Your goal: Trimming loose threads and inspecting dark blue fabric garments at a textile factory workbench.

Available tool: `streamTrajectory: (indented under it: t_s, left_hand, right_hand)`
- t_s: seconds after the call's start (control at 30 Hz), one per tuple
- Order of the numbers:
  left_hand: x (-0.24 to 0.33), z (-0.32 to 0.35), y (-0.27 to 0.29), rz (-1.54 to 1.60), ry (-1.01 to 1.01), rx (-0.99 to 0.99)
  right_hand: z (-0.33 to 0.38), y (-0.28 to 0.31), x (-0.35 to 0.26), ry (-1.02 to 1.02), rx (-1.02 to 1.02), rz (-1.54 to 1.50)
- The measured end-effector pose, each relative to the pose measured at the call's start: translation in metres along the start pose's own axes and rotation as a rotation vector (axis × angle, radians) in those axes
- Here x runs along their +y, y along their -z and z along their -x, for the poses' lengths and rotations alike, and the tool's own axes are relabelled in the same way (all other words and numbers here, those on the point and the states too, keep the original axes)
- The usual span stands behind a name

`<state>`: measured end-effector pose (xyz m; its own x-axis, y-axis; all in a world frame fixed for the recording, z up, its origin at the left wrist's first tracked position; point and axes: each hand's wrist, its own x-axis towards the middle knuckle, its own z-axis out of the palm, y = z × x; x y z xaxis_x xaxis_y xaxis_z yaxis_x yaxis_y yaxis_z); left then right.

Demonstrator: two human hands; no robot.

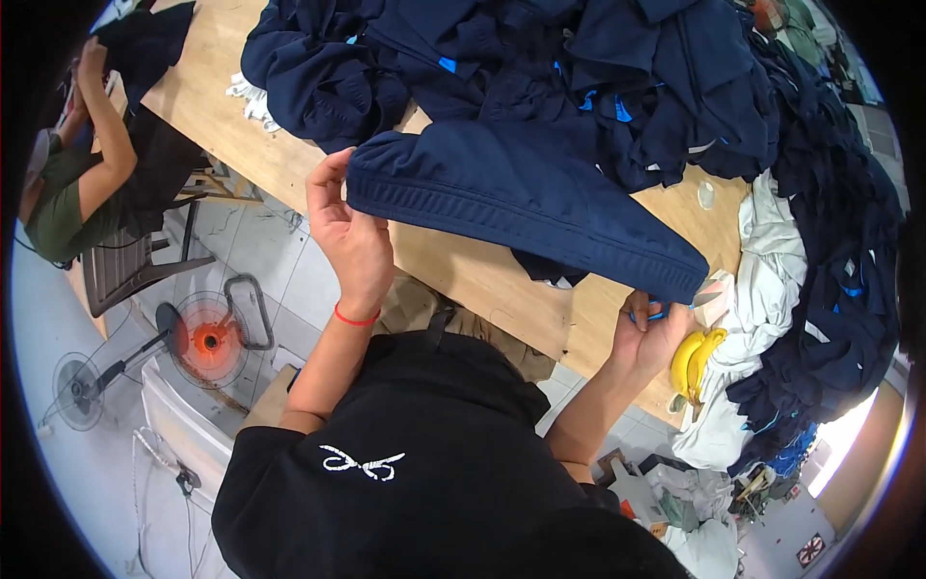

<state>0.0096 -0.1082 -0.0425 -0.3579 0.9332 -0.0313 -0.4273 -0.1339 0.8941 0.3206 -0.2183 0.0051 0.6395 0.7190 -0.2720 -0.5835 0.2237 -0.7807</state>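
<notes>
Long wooden worktop, running diagonally, heaped at its far side with a pile of dark navy garments. Spread out nearer the edge, one navy garment, ribbed hem toward the body. White cloths bunched at the right end, yellow bananas resting on them. Left hand pinching the hem's left corner, fingers pressed together. Right hand under the hem's right corner, curled around small blue-handled snips. Below the worktop, two floor fans.
</notes>
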Motion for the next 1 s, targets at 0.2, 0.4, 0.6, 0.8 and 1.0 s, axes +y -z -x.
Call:
streamTrajectory:
  t_s: [0.2, 0.4, 0.6, 0.8, 1.0]
  left_hand:
    - [0.002, 0.002, 0.006, 0.078, 0.026, -0.018]
    - [0.004, -0.005, 0.012, 0.436, 0.28, 0.022]
    - [0.007, -0.013, 0.027, 0.687, 0.364, -0.093]
    - [0.016, -0.014, 0.027, 0.74, 0.371, -0.121]
    - [0.017, -0.014, 0.028, 0.753, 0.362, -0.114]
  right_hand:
    - [0.007, -0.008, -0.001, 0.008, -0.051, -0.028]
    - [0.013, -0.008, -0.002, -0.015, -0.065, -0.16]
    - [0.009, -0.004, -0.003, -0.032, -0.06, -0.235]
    - [0.009, -0.001, -0.005, -0.001, -0.187, -0.195]
    - [0.01, 0.002, -0.007, -0.001, -0.175, -0.162]
